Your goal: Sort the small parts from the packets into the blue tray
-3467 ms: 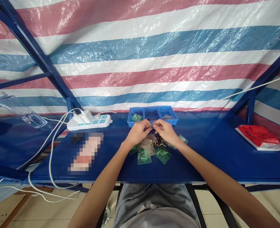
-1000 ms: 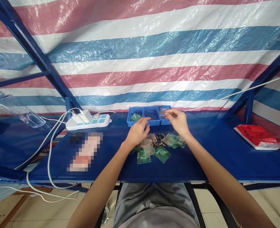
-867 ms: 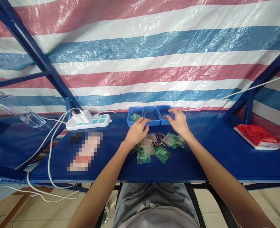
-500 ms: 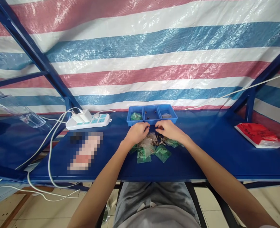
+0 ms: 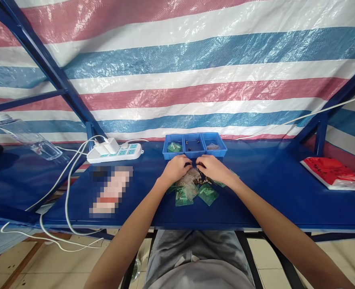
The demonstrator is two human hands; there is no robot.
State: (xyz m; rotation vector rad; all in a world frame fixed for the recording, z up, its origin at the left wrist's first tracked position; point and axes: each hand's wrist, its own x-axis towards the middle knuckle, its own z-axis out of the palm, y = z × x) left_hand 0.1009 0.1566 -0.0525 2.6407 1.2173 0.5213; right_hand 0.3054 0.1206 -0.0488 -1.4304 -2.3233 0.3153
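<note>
My left hand (image 5: pixel 176 167) is curled over the far left side of a small pile, its fingers and thumb bent together. Facing it, my right hand (image 5: pixel 212 167) has its fingers bent inward the same way. A narrow gap separates the fingertips; whatever they pinch is too small to make out. Under and between the hands lie small brown metal parts (image 5: pixel 201 179), a clear plastic bag (image 5: pixel 188 184) and several green bags, one green bag (image 5: pixel 208 194) lying nearest the front. Just beyond the fingers stands a blue three-compartment tray (image 5: pixel 193 154).
The tray's left compartment holds a green bag (image 5: pixel 175 147), its middle a few small parts, its right a clear bag (image 5: pixel 213 147). Leftward are a white power strip (image 5: pixel 117 154) with cables and a plastic bottle (image 5: pixel 34 138). A red packet (image 5: pixel 330 171) lies at right.
The fingertips of both hands have come slightly closer together over the pile. The whole view has shifted a little; tray and bags keep their places on the table.
</note>
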